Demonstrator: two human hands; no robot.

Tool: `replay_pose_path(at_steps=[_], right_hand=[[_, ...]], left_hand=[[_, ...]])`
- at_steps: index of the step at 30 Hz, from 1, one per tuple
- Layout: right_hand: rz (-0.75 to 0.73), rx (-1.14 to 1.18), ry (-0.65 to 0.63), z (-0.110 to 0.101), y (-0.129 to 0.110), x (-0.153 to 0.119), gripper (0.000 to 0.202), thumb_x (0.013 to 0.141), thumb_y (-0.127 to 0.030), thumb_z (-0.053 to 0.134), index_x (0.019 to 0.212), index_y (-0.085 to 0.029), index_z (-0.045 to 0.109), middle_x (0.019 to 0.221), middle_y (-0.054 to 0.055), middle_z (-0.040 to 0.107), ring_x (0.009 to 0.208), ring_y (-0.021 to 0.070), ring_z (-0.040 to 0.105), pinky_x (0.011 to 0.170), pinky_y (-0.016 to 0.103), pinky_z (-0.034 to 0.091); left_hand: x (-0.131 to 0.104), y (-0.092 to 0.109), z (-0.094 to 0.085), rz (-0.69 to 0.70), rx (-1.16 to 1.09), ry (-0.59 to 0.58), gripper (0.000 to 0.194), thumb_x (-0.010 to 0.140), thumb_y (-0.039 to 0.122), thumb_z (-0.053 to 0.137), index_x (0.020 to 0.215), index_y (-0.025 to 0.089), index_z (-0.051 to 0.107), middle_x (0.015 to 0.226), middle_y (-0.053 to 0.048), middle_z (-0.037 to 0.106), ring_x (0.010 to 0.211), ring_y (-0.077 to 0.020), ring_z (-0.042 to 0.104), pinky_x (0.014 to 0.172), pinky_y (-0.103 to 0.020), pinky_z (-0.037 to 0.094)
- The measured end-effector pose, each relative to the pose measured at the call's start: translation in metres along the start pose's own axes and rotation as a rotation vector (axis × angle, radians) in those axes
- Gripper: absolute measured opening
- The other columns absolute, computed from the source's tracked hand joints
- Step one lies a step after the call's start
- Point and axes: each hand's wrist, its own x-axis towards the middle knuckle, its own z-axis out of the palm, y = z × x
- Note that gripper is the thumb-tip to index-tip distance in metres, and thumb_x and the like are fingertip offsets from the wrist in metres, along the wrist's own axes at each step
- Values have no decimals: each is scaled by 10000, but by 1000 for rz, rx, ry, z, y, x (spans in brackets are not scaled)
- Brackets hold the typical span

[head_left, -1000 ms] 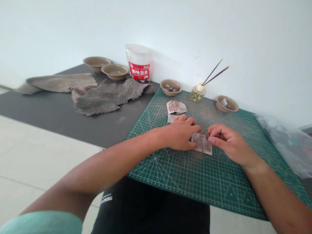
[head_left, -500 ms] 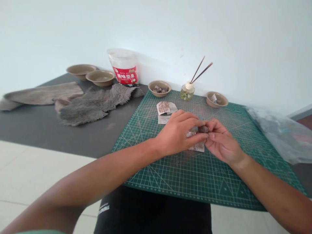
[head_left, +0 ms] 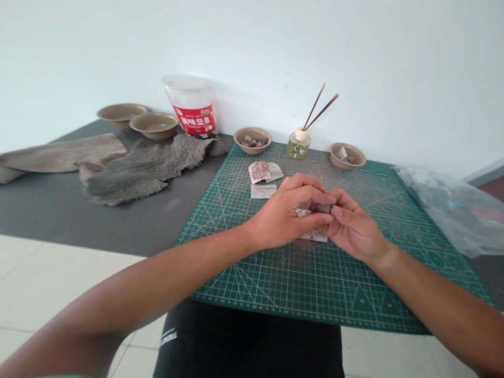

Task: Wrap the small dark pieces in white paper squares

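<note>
My left hand [head_left: 291, 212] and my right hand [head_left: 356, 226] meet over the green cutting mat [head_left: 354, 286]. Between their fingertips they pinch a small dark, stone-like piece [head_left: 323, 208], partly covered by the fingers. Thumb and index finger of the left hand grip it from one side, those of the right hand from the other. Beneath the hands lies a whitish printed paper packet [head_left: 315, 235], mostly hidden. Farther back on the mat are a packet with brownish print [head_left: 260, 171] and a pale paper piece [head_left: 263, 191].
Along the wall stand a bowl of stone-like pieces [head_left: 252, 149], a reed diffuser [head_left: 298, 145] and a bowl with paper scraps [head_left: 348, 163]. A clear plastic bag [head_left: 452, 210] lies right. To the left are a red-labelled tub [head_left: 195, 118], grey cloths [head_left: 145, 170] and two bowls [head_left: 154, 131].
The dark piece has turned between my fingers and shows a reddish-brown end on its left. Both hands keep their pinch; the whole view has shifted slightly.
</note>
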Motion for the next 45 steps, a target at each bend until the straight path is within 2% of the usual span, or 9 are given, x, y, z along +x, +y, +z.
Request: replay_pose_path(at_steps=[5, 10, 20, 29, 32, 36, 40, 43, 45], right_hand=[[-9, 45, -76, -3, 0, -1, 120, 874, -276, 735, 961, -260, 654, 947, -21, 691, 872, 127, 690, 771, 266, 605], [4, 58, -113, -5, 0, -2, 100, 883, -261, 731, 961, -246, 671, 973, -14, 698, 935, 131, 689, 811, 270, 603], [20, 93, -174, -3, -4, -2, 60, 904, -215, 709, 946, -217, 666, 918, -28, 710, 874, 106, 714, 782, 232, 611], [83, 13, -174, -3, -6, -2, 85, 917, -270, 696, 954, -222, 637, 904, 7, 755, 870, 144, 747, 786, 263, 617], [95, -6, -189, -2, -6, -3, 102, 920, -269, 692, 985, -219, 630, 937, 19, 763, 886, 152, 750, 783, 262, 613], [81, -14, -111, -3, -7, -4, 128, 898, -260, 713, 990, -223, 632, 992, 21, 751, 865, 135, 741, 709, 209, 600], [66, 15, -10, -5, -10, -5, 160, 870, -280, 741, 978, -240, 630, 927, -10, 736, 791, 125, 732, 647, 206, 598], [49, -45, 21, -7, -11, -5, 191, 869, -325, 736, 1000, -250, 619, 911, -8, 733, 736, 138, 720, 610, 243, 603], [41, -104, 36, -8, -11, -5, 237, 864, -359, 736, 1035, -255, 610, 975, 10, 737, 716, 145, 715, 580, 260, 601]], left_hand=[[0, -6, 8, -153, -402, -54, 172, 802, 228, 794, 916, 206, 667, 1246, -70, 573, 1168, -218, 583, 1012, -414, 486], [1, -7, 14, -358, -867, -104, 222, 738, 225, 849, 880, 178, 685, 1305, -63, 531, 1071, -189, 618, 879, -355, 559], [0, -7, 16, -472, -1071, -136, 216, 728, 211, 861, 865, 175, 698, 1424, -59, 499, 1111, -180, 618, 879, -321, 547], [2, 1, 17, -463, -886, -80, 368, 787, 462, 798, 765, 153, 599, 1293, -84, 598, 869, -132, 658, 688, -272, 573], [3, 1, 18, -463, -715, -63, 373, 886, 514, 676, 824, 153, 606, 1116, -82, 659, 740, -103, 639, 643, -261, 561], [3, 0, 17, -377, -441, 17, 330, 1008, 439, 503, 1129, 167, 646, 1007, -66, 687, 851, -144, 654, 758, -292, 564], [2, 2, 11, -206, -313, 33, 249, 1020, 329, 485, 1100, 165, 655, 1134, -88, 678, 1068, -184, 633, 947, -342, 515], [1, 3, 7, -92, -238, -1, 167, 943, 257, 613, 1076, 163, 652, 1192, -96, 657, 1085, -197, 623, 960, -356, 500], [0, 2, 5, -45, -200, -12, 231, 891, 226, 672, 1113, 174, 641, 1196, -92, 651, 1038, -192, 632, 929, -359, 511]])
